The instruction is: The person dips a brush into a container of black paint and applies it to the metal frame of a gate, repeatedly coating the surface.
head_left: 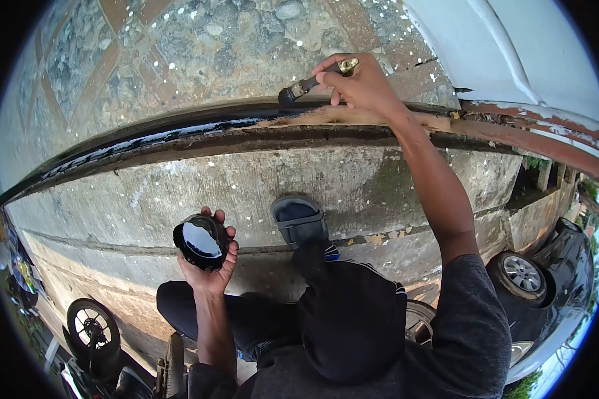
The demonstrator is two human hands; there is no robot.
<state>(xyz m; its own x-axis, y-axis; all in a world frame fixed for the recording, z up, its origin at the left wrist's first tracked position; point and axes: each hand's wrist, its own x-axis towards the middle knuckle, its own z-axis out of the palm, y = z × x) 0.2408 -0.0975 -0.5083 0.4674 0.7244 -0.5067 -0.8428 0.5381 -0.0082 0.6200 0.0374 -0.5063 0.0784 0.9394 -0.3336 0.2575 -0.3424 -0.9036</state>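
Note:
My left hand (209, 266), palm up at the lower left, is wrapped round a small round container (203, 241) of glossy black paint. Up at the top centre, my right hand (361, 83) grips a paintbrush (306, 86) by its handle. The black bristles point left, just above a long beam (353, 117). To the left of the brush the beam is wet, shiny black; to the right it shows bare brown. Whether the bristles touch the beam I cannot tell.
My sandalled foot (299, 221) rests on the concrete (353, 179) below the beam. Pebbled paving (233, 40) lies beyond, with a white panel (526, 53) at upper right. A motorcycle wheel (93, 324) stands lower left, a dark car (556, 272) lower right.

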